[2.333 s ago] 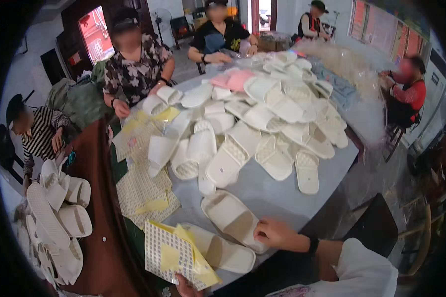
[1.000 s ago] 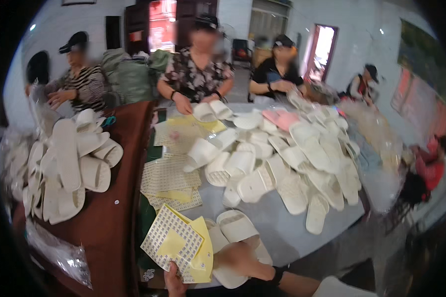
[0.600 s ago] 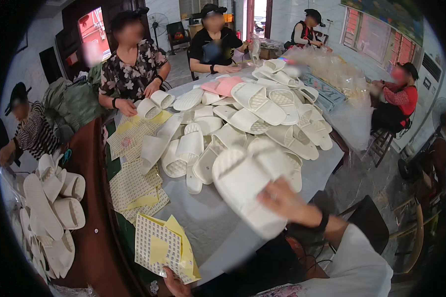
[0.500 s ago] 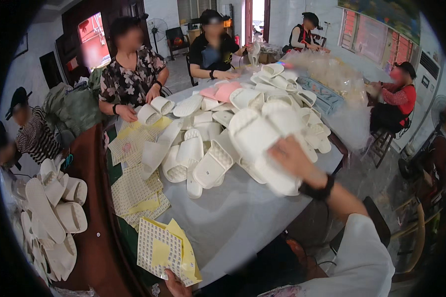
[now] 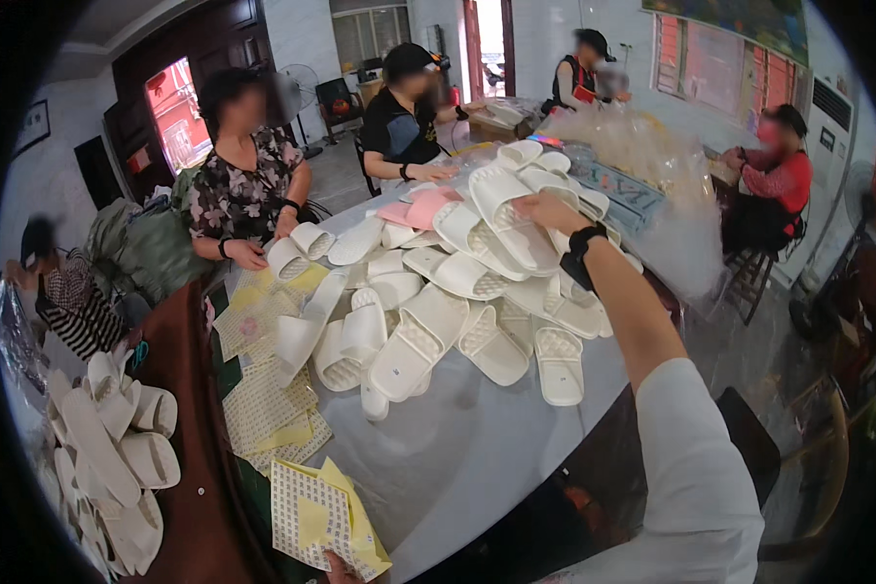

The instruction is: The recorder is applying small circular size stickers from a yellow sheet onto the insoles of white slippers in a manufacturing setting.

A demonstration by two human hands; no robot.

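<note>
My right hand (image 5: 547, 211) reaches far across the grey table (image 5: 477, 457), with a black band on its wrist. It is shut on a pair of white slippers (image 5: 504, 216) held over the big pile of white slippers (image 5: 428, 311). Only the fingertips of my left hand (image 5: 339, 569) show at the lower edge. They grip a stack of yellow-backed sticker sheets (image 5: 316, 511) at the table's near left rim.
More sticker sheets (image 5: 263, 409) lie along the table's left side. A pink pair (image 5: 419, 207) lies at the back of the pile. Rolled slippers (image 5: 107, 448) are heaped on a bench at left. Several people sit around the table. Clear plastic bags (image 5: 652, 175) lie at right.
My right hand has lifted the white pair from the near edge of the table and carried it out over the far side of the pile. The left hand stays on the sheets.
</note>
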